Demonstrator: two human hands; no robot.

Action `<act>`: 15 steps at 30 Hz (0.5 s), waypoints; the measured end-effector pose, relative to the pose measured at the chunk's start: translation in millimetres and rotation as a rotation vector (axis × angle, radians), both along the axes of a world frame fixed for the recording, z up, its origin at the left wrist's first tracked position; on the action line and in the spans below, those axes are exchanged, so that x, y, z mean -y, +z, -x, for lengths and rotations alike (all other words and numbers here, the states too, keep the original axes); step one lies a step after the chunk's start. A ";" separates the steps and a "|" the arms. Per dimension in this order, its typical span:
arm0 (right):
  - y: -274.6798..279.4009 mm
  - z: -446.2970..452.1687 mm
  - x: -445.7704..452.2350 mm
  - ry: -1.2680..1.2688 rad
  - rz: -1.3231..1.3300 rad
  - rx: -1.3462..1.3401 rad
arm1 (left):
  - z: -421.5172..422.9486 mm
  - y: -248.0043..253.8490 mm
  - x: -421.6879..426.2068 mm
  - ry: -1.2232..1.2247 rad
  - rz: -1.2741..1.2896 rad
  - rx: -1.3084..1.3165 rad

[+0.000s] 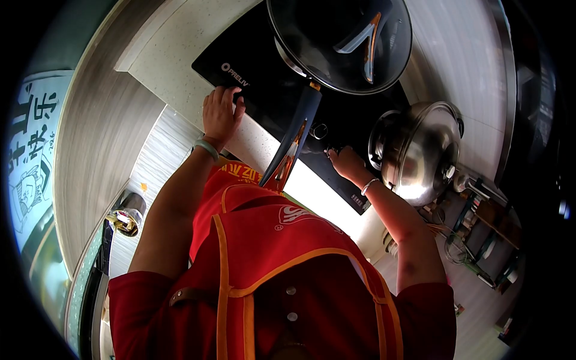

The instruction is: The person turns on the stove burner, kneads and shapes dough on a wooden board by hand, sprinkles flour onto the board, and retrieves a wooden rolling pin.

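While the left hand (222, 117) rests, seemingly empty and loosely curled, at the front edge of the black cooktop (255, 48), the right hand (346, 163) holds its fingers narrowly together near a round knob (319, 131); whether they grip anything cannot be told. The step appears to be working the controls, which would call for a small fingertip turn. The cooktop sits in the tabletop (162, 78), beneath a lidded pan (333, 67) cut off above, its contents obscured by reflections.

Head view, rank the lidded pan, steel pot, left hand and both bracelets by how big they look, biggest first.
1. Lidded pan, even cut off at the top
2. Steel pot
3. Left hand
4. Left bracelet and right bracelet: too close to rank
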State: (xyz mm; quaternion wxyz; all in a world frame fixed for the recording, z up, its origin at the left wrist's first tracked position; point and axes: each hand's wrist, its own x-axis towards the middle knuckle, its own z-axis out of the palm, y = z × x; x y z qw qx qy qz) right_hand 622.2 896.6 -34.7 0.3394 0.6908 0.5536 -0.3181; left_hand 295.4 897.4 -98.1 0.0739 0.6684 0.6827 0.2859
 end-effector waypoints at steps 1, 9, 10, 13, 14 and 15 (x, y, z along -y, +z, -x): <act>-0.4 -0.3 0.0 0.006 0.005 0.004 | 0.1 -1.1 0.0 0.000 -0.003 -0.005; 3.8 1.1 1.9 0.068 -0.036 0.002 | -1.0 -0.6 -0.2 0.012 -0.002 -0.003; 2.2 -0.2 2.9 0.090 -0.042 0.003 | -0.8 -0.5 -0.4 0.009 -0.005 0.004; -1.4 -4.3 5.1 0.130 -0.060 -0.010 | -0.5 -1.4 -0.7 0.010 -0.012 0.012; -1.7 -5.0 5.1 0.132 -0.058 -0.009 | -0.5 -2.0 -0.5 0.012 -0.015 0.012; -0.3 -4.0 4.4 0.144 -0.054 -0.014 | -0.3 -2.2 -0.7 0.015 -0.013 0.013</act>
